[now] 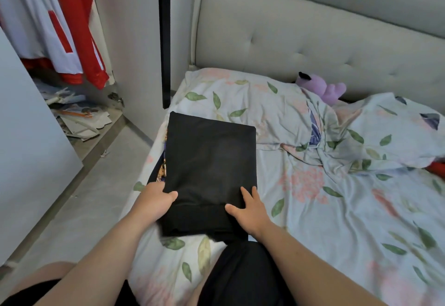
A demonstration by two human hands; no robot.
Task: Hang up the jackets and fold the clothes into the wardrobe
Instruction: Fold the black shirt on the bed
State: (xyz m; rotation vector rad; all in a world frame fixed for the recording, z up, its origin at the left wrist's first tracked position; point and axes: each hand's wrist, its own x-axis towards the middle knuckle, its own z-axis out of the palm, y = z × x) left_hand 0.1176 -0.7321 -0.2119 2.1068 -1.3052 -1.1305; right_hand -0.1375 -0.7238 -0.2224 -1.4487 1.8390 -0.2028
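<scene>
Black folded garment [209, 161] lies flat on the bed [325, 209], at 12 o'clock from the person, near the bed's 9 o'clock edge; what kind of garment, cannot tell. Left hand [156, 199] grips its near-left corner, thumb on top, fingers tucked under the edge and out of sight. Right hand [250, 209] rests flat on the near-right part, fingers [246, 193] straight and spread, holding nothing, only pressing. A patterned cloth [163, 169] peeks out under the garment's 9 o'clock edge, touching it. Step in hand, as a judgement: either a last fold of the near end toward 12 o'clock, or a lift toward the wardrobe [134, 53], open at 10 o'clock, where a red-and-white jacket [60, 29] hangs. To do it well: pin the layers with the flat right palm, match the edges at the 12 o'clock corners, smooth from centre outward, then slide both hands under together so the rectangle holds. Risks: the near end at 6 o'clock looks bunched and may spill open on lifting; the patterned cloth may drag along if the left fingers catch it. The fabric looks thin and limp, so support it from below. Purple plush toy [322, 88] sits at 2 o'clock, well apart, no obstacle.
</scene>
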